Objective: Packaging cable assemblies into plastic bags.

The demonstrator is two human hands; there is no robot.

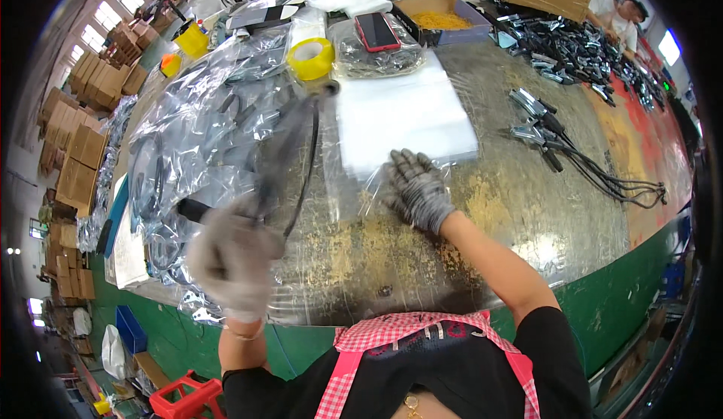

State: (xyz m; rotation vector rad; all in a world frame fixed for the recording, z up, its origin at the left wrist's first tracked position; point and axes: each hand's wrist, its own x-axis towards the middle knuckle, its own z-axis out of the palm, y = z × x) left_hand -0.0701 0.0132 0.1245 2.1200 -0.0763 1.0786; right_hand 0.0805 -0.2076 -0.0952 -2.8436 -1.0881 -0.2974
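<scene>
Left gloved hand point(230, 257) is closed on a blurred black cable part point(282, 163); right gloved hand point(416, 189) lies spread flat on a clear plastic bag point(361, 193)

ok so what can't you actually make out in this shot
Head view, the only one:
- Left hand: motion blur smears the fingers, so the grip on the dark cabled part is unclear, as is the part's shape.
- Right hand: it lies on the clear bags; the fingertips hide whether it pinches one.
- Bagged parts at left: glare on the plastic hides them.
- Person at far right: small and cut by the rim.
</scene>
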